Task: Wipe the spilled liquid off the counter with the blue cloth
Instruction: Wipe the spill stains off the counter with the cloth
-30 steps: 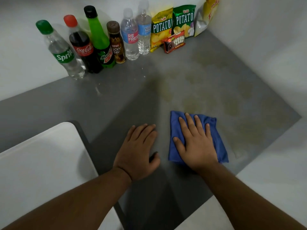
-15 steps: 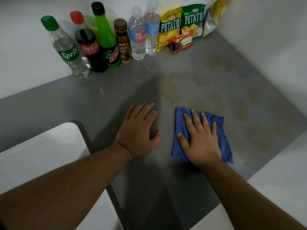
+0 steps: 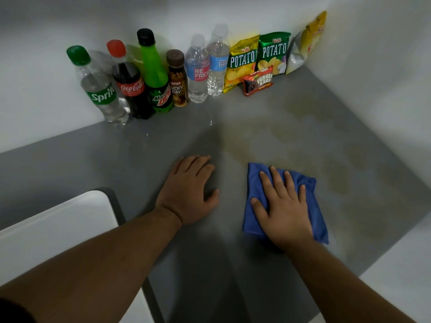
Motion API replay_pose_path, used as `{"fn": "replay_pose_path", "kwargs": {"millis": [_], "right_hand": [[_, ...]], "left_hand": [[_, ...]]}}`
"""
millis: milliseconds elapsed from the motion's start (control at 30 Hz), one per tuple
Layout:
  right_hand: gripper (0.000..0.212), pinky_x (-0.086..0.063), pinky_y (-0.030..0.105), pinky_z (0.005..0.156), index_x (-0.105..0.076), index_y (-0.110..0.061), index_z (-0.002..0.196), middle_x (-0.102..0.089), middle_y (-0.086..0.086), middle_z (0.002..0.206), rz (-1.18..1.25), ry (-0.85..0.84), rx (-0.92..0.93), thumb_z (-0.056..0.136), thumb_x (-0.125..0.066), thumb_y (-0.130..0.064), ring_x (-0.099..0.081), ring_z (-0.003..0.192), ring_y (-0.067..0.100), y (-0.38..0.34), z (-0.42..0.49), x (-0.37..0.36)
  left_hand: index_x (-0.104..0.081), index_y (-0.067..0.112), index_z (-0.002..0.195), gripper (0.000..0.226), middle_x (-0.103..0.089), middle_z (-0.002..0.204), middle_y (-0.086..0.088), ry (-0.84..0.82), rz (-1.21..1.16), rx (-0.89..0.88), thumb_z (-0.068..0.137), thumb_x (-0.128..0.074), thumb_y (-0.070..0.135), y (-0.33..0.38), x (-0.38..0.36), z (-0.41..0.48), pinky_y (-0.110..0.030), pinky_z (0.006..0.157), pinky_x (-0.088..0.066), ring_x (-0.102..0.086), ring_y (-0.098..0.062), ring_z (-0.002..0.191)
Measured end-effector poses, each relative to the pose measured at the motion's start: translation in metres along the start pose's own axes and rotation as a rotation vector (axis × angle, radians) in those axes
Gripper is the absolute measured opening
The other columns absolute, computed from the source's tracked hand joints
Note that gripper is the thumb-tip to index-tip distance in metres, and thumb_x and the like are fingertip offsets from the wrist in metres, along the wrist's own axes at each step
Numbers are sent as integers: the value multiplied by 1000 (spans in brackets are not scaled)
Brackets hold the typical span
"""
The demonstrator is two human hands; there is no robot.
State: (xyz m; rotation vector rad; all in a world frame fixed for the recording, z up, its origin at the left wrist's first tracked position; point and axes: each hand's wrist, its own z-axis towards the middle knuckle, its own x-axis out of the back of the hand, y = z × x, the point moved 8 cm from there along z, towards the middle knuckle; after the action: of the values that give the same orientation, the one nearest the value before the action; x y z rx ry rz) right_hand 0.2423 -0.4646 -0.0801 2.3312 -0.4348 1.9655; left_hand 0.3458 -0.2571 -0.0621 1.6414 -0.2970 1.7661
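Note:
A folded blue cloth (image 3: 315, 206) lies flat on the grey counter (image 3: 130, 155), right of centre. My right hand (image 3: 283, 208) presses down on it with spread fingers and covers its middle. My left hand (image 3: 189, 190) rests palm-down on the bare counter just left of the cloth, holding nothing. Yellowish patches of spilled liquid (image 3: 303, 108) spread over the counter beyond and to the right of the cloth, up toward the back wall.
Several drink bottles, among them a Sprite bottle (image 3: 100, 89) and a Coca-Cola bottle (image 3: 129, 87), stand along the back wall. Snack bags (image 3: 272, 52) lean in the back right corner. White walls close the back and right. A white surface (image 3: 53, 229) sits at the near left.
My left hand has slid forward and a little left on the counter. My right hand and the cloth stay at about the same spot. The camera view has tilted down a little.

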Motion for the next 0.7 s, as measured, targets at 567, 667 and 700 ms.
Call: {"fn": "replay_pose_path", "kwargs": {"millis": [567, 667, 700], "right_hand": [[77, 3, 58, 127, -4, -38, 164, 3, -10, 172, -27, 7, 78, 98, -16, -75, 6, 160, 24, -9, 35, 9], [75, 3, 57, 127, -4, -38, 165, 5, -10, 173, -33, -27, 171, 100, -16, -73, 12, 159, 22, -23, 20, 1], [74, 1, 57, 127, -4, -38, 164, 5, -11, 173, -35, -46, 227, 101, -17, -73, 13, 159, 20, -23, 11, -1]], "left_hand": [[-64, 13, 132, 59, -58, 147, -9, 28, -1, -4, 84, -65, 47, 0, 0, 0, -57, 115, -41, -53, -34, 136], [-63, 14, 133, 59, -57, 148, -8, 24, 1, 2, 84, -64, 47, -1, 0, 0, -56, 116, -41, -52, -33, 137], [-64, 14, 132, 58, -58, 148, -8, 26, 2, 4, 84, -65, 47, -1, 0, 0, -56, 116, -40, -52, -34, 137]]}}
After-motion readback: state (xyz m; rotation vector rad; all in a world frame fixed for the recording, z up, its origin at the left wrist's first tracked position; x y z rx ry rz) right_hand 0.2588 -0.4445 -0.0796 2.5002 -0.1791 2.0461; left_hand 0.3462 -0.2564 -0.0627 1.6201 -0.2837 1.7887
